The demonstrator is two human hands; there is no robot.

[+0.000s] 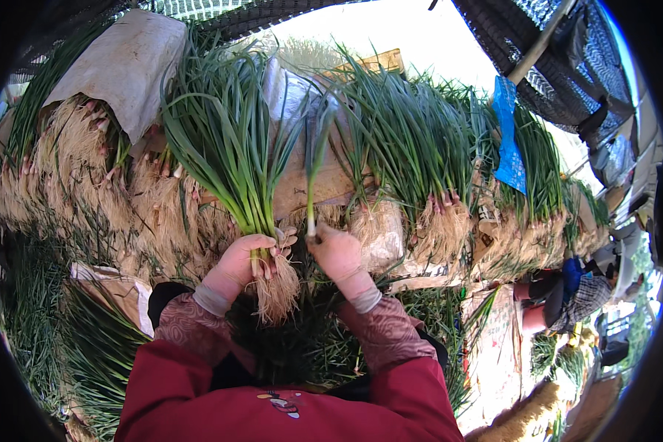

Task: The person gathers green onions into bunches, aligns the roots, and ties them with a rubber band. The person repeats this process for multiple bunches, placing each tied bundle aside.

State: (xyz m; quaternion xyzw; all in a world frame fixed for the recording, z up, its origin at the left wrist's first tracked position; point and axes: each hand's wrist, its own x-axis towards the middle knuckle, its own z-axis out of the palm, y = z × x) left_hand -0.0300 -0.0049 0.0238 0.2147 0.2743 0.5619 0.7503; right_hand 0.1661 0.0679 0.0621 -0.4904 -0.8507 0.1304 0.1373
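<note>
My gloved left hand (pixel 237 259) grips a bunch of green garlic plants (pixel 248 166) just above their pale, stringy roots (pixel 276 293). The long leaves of the bunch fan upward and away from me. Between the fingers of my gloved right hand (pixel 334 248) is a single garlic stalk (pixel 311 204), held near its white base and standing upright. A small gap separates this stalk from the bunch. Its root end is hidden behind my fingers.
Rooted garlic plants (pixel 436 143) line the bench ahead, some under a pale sack (pixel 127 61). Sacking (pixel 315 182) lies between bunches. Loose leaves (pixel 99 348) spread at my left. A blue strip (pixel 508 138) hangs at a pole (pixel 541 44). Another person (pixel 574 298) works at far right.
</note>
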